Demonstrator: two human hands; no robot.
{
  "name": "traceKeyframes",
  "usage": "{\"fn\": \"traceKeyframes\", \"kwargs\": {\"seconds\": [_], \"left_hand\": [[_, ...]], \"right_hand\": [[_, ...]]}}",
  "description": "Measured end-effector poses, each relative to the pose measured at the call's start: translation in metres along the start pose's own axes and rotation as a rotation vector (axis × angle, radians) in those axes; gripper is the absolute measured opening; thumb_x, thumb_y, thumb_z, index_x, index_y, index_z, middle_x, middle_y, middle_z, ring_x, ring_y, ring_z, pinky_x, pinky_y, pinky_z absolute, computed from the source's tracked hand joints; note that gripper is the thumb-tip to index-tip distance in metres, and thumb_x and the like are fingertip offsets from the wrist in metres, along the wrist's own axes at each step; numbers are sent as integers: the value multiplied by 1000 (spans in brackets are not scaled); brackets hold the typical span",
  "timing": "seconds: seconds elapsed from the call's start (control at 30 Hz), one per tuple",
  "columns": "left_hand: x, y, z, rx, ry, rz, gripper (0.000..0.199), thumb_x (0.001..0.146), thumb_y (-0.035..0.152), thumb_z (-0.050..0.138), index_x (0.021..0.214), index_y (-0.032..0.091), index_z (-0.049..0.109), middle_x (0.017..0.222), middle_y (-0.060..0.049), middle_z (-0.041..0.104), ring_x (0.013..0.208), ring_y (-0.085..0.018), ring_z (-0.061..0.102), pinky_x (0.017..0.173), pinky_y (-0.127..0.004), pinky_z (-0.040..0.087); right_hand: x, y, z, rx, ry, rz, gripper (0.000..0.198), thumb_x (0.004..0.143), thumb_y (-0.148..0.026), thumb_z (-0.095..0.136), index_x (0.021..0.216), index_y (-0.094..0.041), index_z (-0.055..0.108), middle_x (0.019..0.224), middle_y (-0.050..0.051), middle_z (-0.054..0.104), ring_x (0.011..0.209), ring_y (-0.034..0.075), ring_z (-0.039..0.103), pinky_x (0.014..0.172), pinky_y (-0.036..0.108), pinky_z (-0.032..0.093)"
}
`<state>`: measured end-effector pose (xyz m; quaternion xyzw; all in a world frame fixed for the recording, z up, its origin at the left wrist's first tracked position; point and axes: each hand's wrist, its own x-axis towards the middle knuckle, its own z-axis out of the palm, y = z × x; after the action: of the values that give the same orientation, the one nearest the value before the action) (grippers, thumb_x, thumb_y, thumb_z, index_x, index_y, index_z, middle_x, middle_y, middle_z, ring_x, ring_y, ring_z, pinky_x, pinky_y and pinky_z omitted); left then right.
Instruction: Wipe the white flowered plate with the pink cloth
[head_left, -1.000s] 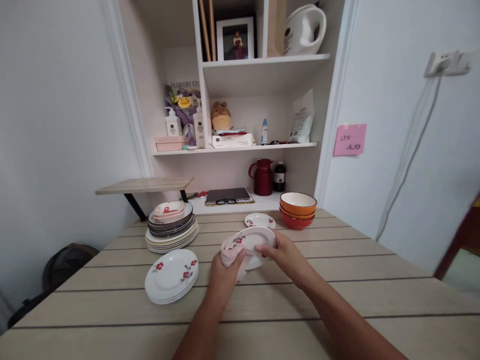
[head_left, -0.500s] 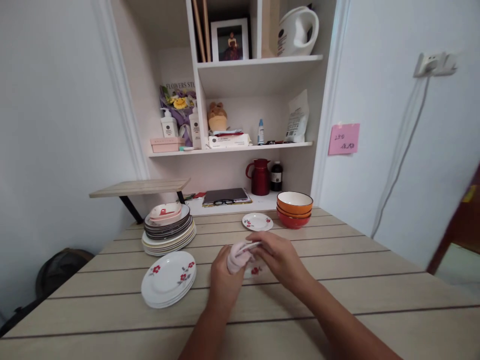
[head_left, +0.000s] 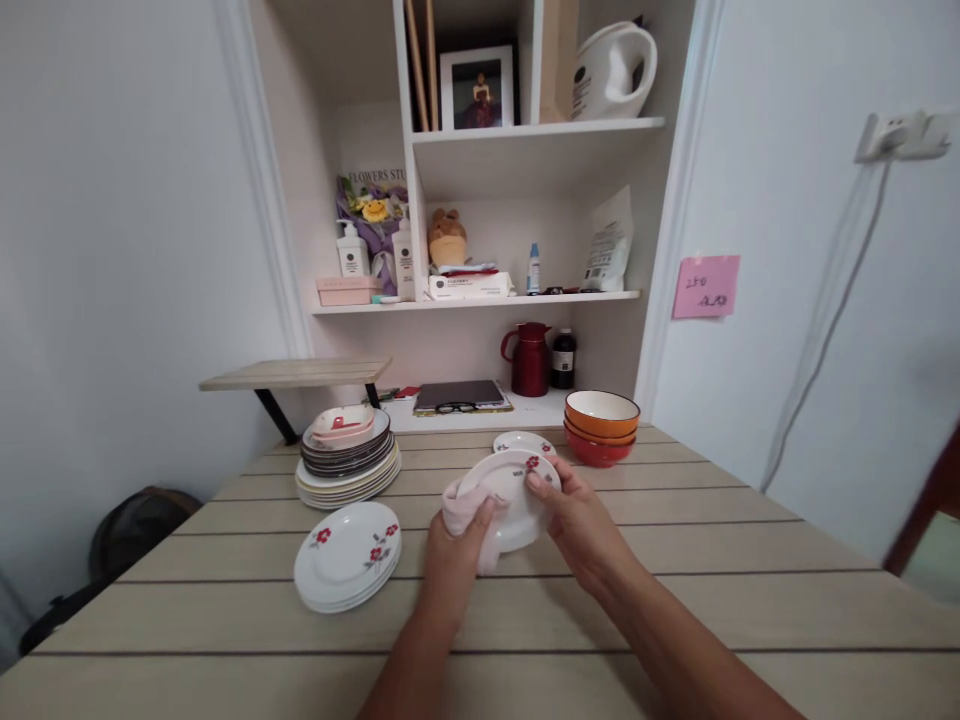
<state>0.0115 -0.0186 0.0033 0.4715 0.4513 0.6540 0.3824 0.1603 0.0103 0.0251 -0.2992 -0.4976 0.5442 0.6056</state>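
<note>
Above the middle of the table, a small white plate (head_left: 511, 515) with red flowers is tilted so its face shows to me. My right hand (head_left: 581, 515) grips its right rim, thumb on the face. A pale pink cloth (head_left: 466, 508) is bunched in my left hand (head_left: 459, 555), which presses it against the plate's left edge with the thumb on top. Behind the held plate, another small flowered plate (head_left: 517, 440) lies on the table, partly hidden. To the left sits a short stack of larger flowered plates (head_left: 346, 555).
A taller stack of mixed plates (head_left: 349, 470), topped by pink dishes (head_left: 343, 425), stands at the back left by a raised wooden shelf (head_left: 296, 373). Orange and red bowls (head_left: 601, 428) are stacked at the back right. A red jug (head_left: 530, 360) and laptop (head_left: 459, 396) are behind.
The held plate has turned from nearly edge-on to facing me. My right hand has shifted to its right rim, and the cloth has spread over its left side. The view has swung slightly left.
</note>
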Motion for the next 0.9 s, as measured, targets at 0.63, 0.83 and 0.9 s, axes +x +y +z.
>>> {"fn": "traceKeyframes", "kwargs": {"seconds": [0.63,0.83,0.9], "left_hand": [[3,-6,-7,428,53,538,14,78,24,68,91,19,69,81,-3,64,77,-18,62,72,-28,48],[13,-17,-3,-19,87,135,42,65,39,80,99,15,73,99,-12,76,91,-25,71,85,-35,54],[11,-14,-2,-66,34,60,46,65,42,80,101,14,74,99,-13,76,91,-26,72,85,-37,55]], "right_hand": [[-5,-13,-7,-801,-301,-431,19,85,-17,53,98,-25,64,88,2,68,78,20,62,70,30,48],[-7,-9,1,-407,-137,-151,20,77,-27,67,96,-22,64,77,-1,65,68,18,58,61,28,46],[-6,-5,2,-248,-85,-91,30,75,-28,71,103,-22,63,85,1,68,72,18,60,64,28,47]]}}
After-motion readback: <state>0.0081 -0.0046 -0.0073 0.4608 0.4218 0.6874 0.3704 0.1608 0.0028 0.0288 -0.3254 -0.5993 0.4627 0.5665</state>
